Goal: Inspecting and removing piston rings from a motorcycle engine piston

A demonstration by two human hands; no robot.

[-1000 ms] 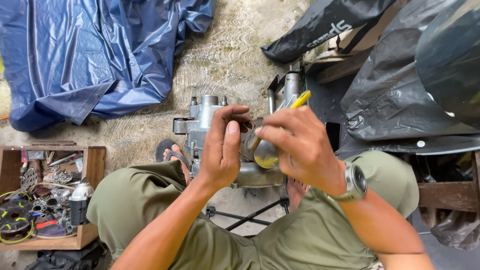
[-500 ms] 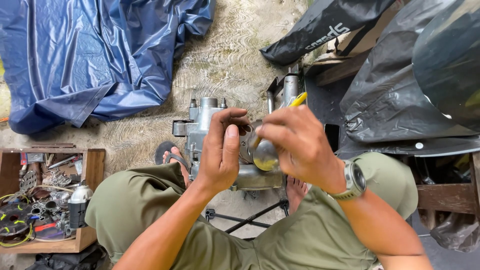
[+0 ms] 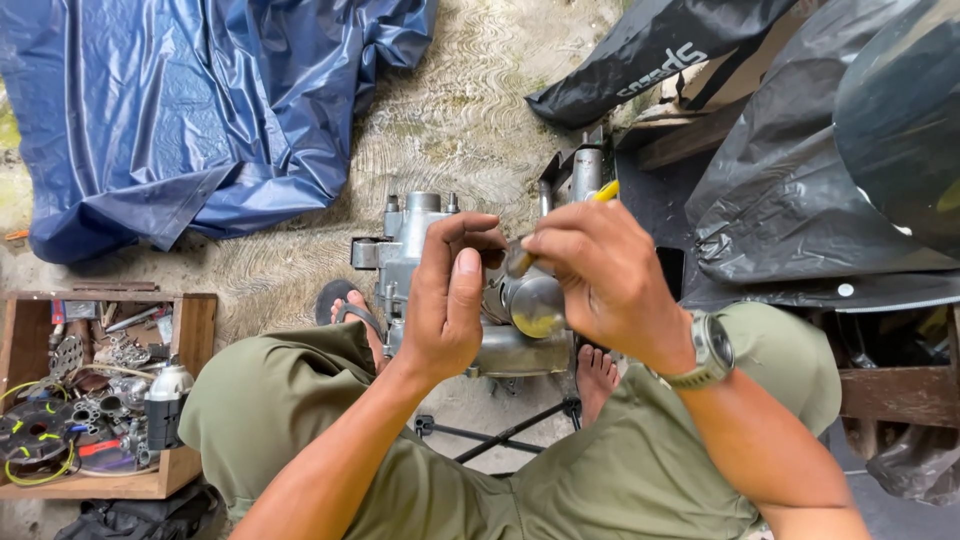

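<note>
Single view, our head camera: we look steeply down, close over our lap, onto the concrete floor (image 3: 450,110)

Engine casing (image 3: 420,260): dull grey cast metal. Tarpaulin (image 3: 190,100): glossy blue plastic sheet. Parts box (image 3: 190,330): rough bare wood. Ground (image 3: 460,110): coarse concrete.

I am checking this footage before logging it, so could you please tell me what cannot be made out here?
Head view:
- Tip of the yellow-handled tool: behind the right hand.
- Front of the grey metal engine casing: covered by the left hand.
- Wooden parts box: cut off by the left edge.
</note>
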